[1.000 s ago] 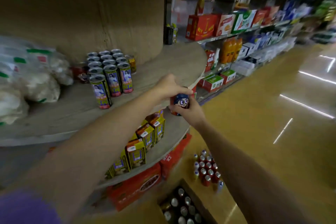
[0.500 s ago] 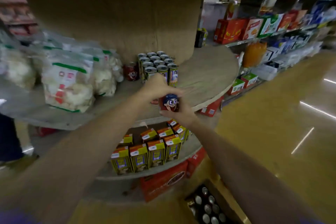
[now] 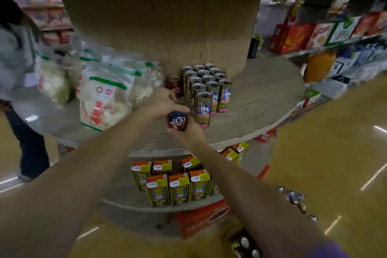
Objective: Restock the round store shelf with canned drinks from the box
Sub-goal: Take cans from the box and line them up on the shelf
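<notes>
Both hands meet over the front of the round shelf (image 3: 261,98), holding one red can (image 3: 177,121) with a cartoon face turned toward the camera. The left hand (image 3: 162,101) covers the can's top, fingers curled down over it; the right hand (image 3: 191,132) cups it from 5 o'clock, fingers wrapped around its lower side. The can sits just above the shelf board; whether it touches the wood cannot be told. At 2 o'clock from the can stands a block of tall cans (image 3: 208,88) with printed labels, the nearest just beside the right hand. At 12 o'clock, behind the left hand, a second red can (image 3: 173,86) stands upright. Clear snack bags (image 3: 104,94) lie at 9 o'clock. Yellow drink cartons (image 3: 178,186) fill the tier below. The box (image 3: 245,244) of cans lies at 6 o'clock on the floor.
</notes>
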The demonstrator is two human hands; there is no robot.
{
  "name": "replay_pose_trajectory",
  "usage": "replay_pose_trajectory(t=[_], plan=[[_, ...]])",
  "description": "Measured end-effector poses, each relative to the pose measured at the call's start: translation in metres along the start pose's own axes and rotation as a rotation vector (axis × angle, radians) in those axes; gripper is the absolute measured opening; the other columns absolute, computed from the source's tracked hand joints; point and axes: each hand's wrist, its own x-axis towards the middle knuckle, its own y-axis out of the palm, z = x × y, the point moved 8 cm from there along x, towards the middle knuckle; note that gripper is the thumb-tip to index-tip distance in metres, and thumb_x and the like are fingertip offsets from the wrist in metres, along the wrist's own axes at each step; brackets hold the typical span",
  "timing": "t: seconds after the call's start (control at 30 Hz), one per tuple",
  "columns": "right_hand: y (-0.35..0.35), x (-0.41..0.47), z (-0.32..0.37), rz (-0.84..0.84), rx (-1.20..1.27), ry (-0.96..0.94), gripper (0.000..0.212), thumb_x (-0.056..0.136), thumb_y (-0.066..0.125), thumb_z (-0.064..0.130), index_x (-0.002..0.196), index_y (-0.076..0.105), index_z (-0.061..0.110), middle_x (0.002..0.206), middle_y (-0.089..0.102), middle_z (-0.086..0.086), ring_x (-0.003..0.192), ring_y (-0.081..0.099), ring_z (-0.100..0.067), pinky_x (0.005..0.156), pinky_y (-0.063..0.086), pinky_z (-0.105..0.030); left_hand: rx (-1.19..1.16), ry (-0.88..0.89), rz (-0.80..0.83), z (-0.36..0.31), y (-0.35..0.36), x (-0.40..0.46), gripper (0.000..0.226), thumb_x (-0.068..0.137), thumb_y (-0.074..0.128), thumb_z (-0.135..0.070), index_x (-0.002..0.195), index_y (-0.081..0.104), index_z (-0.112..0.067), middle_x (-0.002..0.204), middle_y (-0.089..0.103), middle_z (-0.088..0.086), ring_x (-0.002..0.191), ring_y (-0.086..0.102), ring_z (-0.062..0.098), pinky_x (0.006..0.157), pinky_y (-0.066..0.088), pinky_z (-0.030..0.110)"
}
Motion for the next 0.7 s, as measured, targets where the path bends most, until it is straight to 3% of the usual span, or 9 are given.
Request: replay_pose_trajectory(t=[0.13,0.23,0.3,0.4,0.53,0.7], plan=[[0.013,0.036,-0.002,-0.076,-0.081,0.045,0.067,0.087,0.069,0.035,0.137,0.036,0.006,0.129,0.059,-0.016,0.118,0.057,-0.035,0.095,0.049,-0.042,0.021,-0.034,-0.019,0.008,0.005,0.037,0.067,0.061,0.087,-0.050,0.108,0.063,-0.009,0.098,0.060,0.000,0.088,0.057,0.016,0.078,0.048,0.030],[0.021,0.069,-0.012,-0.102,-0.123,0.093,0.070,0.090,0.065,0.037,0.141,0.030,0.005,0.133,0.053,-0.019,0.121,0.053,-0.038,0.097,0.047,-0.045,0.028,-0.068,-0.040,0.012,0.012,0.067,0.054,0.060,0.089,-0.045,0.091,0.064,-0.008,0.092,0.066,0.006,0.082,0.060,0.019,0.070,0.050,0.033],[0.027,0.092,-0.018,-0.107,-0.172,0.110,0.073,0.090,0.064,0.038,0.145,0.028,0.004,0.139,0.046,-0.019,0.124,0.049,-0.037,0.100,0.044,-0.043,0.026,-0.072,-0.034,0.015,0.018,0.086,0.041,0.062,0.088,-0.042,0.076,0.063,-0.013,0.081,0.066,0.003,0.075,0.061,0.016,0.060,0.047,0.027],[0.037,0.121,-0.024,-0.138,-0.239,0.115,0.069,0.093,0.059,0.035,0.146,0.027,0.004,0.142,0.043,-0.018,0.130,0.045,-0.035,0.104,0.040,-0.042,-0.009,-0.079,-0.072,0.023,0.023,0.110,0.034,0.065,0.087,-0.036,0.071,0.065,-0.011,0.066,0.060,-0.003,0.069,0.061,0.015,0.053,0.040,0.022],[0.049,0.148,-0.022,-0.239,-0.268,0.096,0.063,0.096,0.052,0.026,0.148,0.023,0.007,0.138,0.047,-0.019,0.125,0.049,-0.038,0.098,0.046,-0.046,-0.026,-0.076,-0.157,0.026,0.019,0.134,0.039,0.065,0.089,-0.032,0.086,0.064,-0.009,0.094,0.068,0.012,0.093,0.063,0.025,0.068,0.039,0.025],[0.056,0.167,-0.020,-0.291,-0.159,0.091,0.060,0.098,0.047,0.021,0.150,0.023,0.001,0.144,0.041,-0.020,0.132,0.040,-0.035,0.107,0.037,-0.040,-0.006,-0.049,-0.219,0.031,0.020,0.154,0.071,0.061,0.090,-0.037,0.111,0.052,-0.003,0.109,0.061,0.015,0.107,0.055,0.031,0.072,0.034,0.030]])
